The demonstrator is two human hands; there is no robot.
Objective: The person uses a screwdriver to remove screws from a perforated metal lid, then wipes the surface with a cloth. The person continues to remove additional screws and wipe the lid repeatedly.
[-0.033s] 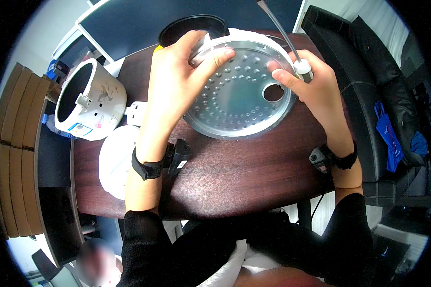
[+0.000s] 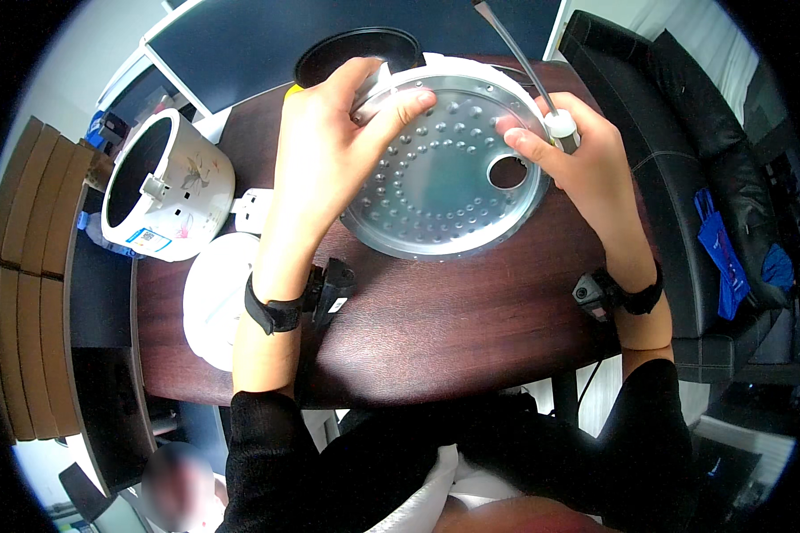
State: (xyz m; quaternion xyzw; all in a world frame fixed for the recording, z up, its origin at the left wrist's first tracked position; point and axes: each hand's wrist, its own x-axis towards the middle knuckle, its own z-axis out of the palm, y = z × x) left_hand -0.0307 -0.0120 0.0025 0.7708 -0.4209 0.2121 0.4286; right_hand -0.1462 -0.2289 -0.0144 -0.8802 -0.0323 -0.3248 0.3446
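Note:
Both hands hold up a round silver metal lid plate (image 2: 440, 169), dimpled all over, with a round hole near its right side; a white rim shows behind it. My left hand (image 2: 329, 142) grips its upper left edge, thumb across the front face. My right hand (image 2: 587, 151) is closed by the right edge, its thumb near the hole. A screwdriver (image 2: 520, 53) also rests in that hand, its metal shaft slanting up and left, its pale handle end showing between the fingers. The fingers behind the plate are mostly hidden.
On the left of the dark wooden table (image 2: 436, 338) stands a white rice cooker body (image 2: 196, 178) with a flower print. Nearer lie a white round part (image 2: 213, 298) and a white block (image 2: 252, 211). A black round pan (image 2: 360, 49) sits behind; a black sofa (image 2: 684, 178) is right.

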